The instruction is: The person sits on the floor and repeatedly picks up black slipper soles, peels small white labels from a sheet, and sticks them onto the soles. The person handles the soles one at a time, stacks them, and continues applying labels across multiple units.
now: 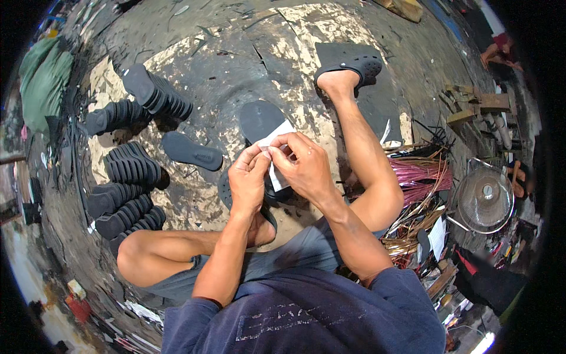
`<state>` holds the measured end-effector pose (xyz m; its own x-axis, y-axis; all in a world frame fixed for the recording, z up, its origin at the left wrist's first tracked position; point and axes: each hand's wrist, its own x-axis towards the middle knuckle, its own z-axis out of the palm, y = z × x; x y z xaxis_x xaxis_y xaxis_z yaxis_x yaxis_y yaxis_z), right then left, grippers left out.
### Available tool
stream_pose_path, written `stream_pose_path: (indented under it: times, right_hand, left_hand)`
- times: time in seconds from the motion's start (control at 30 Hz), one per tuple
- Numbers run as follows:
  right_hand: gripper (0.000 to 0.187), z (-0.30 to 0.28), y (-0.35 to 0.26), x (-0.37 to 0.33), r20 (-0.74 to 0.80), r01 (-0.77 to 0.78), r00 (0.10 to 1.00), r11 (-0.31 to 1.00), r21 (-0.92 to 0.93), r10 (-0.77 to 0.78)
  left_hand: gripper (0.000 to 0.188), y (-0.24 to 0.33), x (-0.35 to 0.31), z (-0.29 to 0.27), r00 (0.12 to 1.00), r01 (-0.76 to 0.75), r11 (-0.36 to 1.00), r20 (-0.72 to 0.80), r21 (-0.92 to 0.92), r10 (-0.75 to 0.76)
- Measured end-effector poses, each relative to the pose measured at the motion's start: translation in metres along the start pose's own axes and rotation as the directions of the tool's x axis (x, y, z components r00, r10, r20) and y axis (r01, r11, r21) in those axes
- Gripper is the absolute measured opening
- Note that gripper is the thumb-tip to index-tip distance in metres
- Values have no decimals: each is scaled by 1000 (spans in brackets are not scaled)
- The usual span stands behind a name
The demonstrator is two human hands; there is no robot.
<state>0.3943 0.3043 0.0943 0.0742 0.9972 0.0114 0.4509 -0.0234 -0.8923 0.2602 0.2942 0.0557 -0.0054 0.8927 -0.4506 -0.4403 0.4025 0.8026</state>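
Paper [283, 130]: white, above the dark sole [260, 115], crossing it at a slant from its far right edge toward the body; contact with the sole not clear.
Left hand [247, 177]: left of the sole's middle; thumb and forefinger pinched together, apparently on the Paper's left edge.
Right hand [303, 165]: right of the sole, nearer the Paper and covering most of it; fingers pinched on it, no gap seen.
Fingertips: both sets meet over the sole's middle; Paper lies just right of the meeting point.
Long axis: sole runs away from the body, far end leaning slightly left; near part mostly hidden.
Loose sole [191, 151]: left of the dark sole, apart.
Stacked soles [134, 163]: farther left.
Pink strips [424, 180]: well right.
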Motion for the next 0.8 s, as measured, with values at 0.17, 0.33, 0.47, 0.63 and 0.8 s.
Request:
stream_pose_path:
  times: [0.17, 0.33, 0.47, 0.63, 0.8]
  right_hand:
    - [22, 2, 11, 12, 41, 24, 999, 987, 161, -31]
    - [34, -3, 37, 4, 24, 298, 955, 950, -91, -297]
    - [70, 23, 29, 12, 153, 83, 986, 993, -84, -69]
    - [62, 19, 27, -11, -104, 69, 993, 994, 85, -60]
    - [57, -2, 44, -14, -357, 30, 929, 944, 328, 94]
  left_hand:
    - [32, 6, 9, -11, 1000, 24, 999, -4, -21, -24]
    - [37, 4, 8, 2, 998, -65, 884, 29, 463, 58]
    - [44, -6, 16, -19, 997, -42, 954, 72, 295, 22]
    - [43, -18, 29, -41, 995, 31, 944, 83, 330, -61]
    - [26, -31, 31, -48, 968, -177, 719, 251, 672, 4]
